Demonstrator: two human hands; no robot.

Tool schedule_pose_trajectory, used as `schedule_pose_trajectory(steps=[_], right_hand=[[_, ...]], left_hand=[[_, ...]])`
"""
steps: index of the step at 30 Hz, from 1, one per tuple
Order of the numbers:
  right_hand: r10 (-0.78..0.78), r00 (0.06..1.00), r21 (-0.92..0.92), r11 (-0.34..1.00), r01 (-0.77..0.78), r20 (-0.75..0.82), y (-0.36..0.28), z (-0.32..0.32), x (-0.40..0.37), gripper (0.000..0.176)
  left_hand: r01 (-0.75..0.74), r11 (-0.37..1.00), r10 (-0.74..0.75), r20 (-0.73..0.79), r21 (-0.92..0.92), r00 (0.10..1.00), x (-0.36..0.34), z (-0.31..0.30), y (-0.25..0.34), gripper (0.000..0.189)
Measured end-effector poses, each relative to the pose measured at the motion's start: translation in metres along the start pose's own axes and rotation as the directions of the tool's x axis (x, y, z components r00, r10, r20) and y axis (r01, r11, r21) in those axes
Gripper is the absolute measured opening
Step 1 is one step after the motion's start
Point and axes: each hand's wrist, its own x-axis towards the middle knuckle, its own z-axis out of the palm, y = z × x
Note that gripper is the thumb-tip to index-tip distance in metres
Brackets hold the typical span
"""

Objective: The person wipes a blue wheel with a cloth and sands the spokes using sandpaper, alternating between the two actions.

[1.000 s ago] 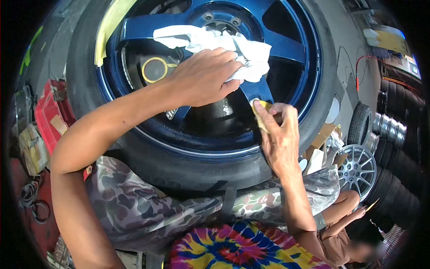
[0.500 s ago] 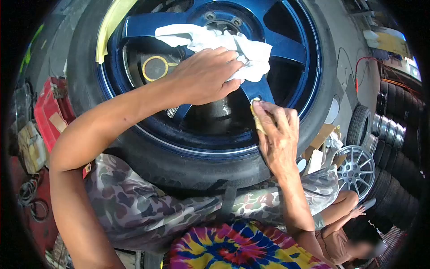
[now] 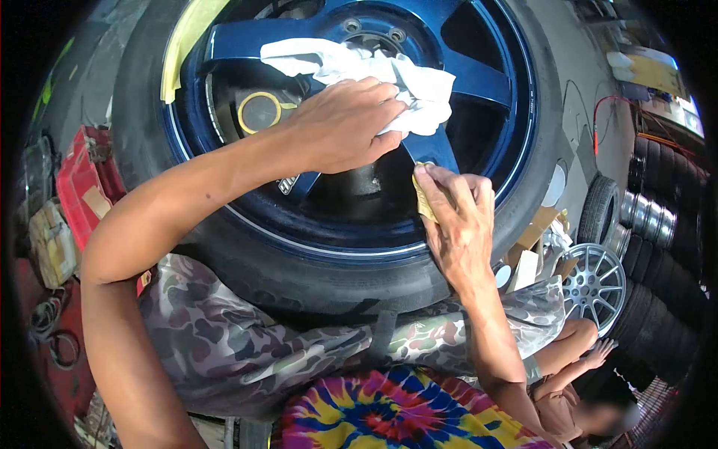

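A blue wheel rim (image 3: pixel 479 78) with a black tire (image 3: pixel 329 280) round it lies in front of me. My left hand (image 3: pixel 348 123) is closed on a white cloth (image 3: pixel 422 86) that covers part of the hub and spokes. Between the thumb and fingers of my right hand (image 3: pixel 462 213) is a small folded piece of yellow sandpaper (image 3: pixel 424 200), at the lower right spoke. Yellow masking tape (image 3: pixel 179 56) runs along the upper left of the rim. A tape roll (image 3: pixel 259 113) shows through the gap between the left spokes.
On the left are a red toolbox (image 3: pixel 86 176) and coiled cable (image 3: pixel 46 322). To the right, a silver wheel (image 3: pixel 592 288) leans near a loose tire (image 3: pixel 600 209) and stacked tires (image 3: pixel 662 262). Another person (image 3: pixel 561 400) sits at the lower right.
My right hand has shifted slightly left with the sandpaper, at the lower right spoke. My left hand stays on the cloth. The other person's hand has lifted a little.
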Motion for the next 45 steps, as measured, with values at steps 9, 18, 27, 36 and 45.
schedule_pose_trajectory(steps=[9, 18, 27, 36, 45], right_hand=[[0.009, 0.999, -0.027, 1.0, -0.008, 0.034, 0.004, -0.006, -0.003, 0.07], [0.019, 0.998, -0.045, 0.999, -0.017, 0.061, 0.003, -0.009, -0.004, 0.068], [0.017, 1.0, -0.018, 1.0, -0.017, 0.016, 0.0, -0.003, -0.003, 0.067], [0.039, 0.999, -0.014, 0.999, -0.039, 0.021, -0.003, -0.003, 0.004, 0.07], [0.048, 0.998, -0.05, 0.998, -0.046, 0.028, -0.005, 0.001, 0.005, 0.069]], left_hand=[[0.073, 0.997, -0.073, 0.145, 0.01, 0.987, 0.0, -0.007, 0.005, 0.043], [0.067, 0.998, -0.068, 0.132, 0.011, 0.989, 0.0, -0.004, 0.003, 0.043], [0.084, 0.996, -0.084, 0.162, 0.008, 0.983, 0.002, -0.003, 0.005, 0.043], [0.066, 0.997, -0.07, 0.129, 0.033, 0.989, 0.002, -0.003, 0.005, 0.044], [0.066, 0.998, -0.069, 0.14, 0.024, 0.988, 0.002, -0.002, 0.005, 0.043]])
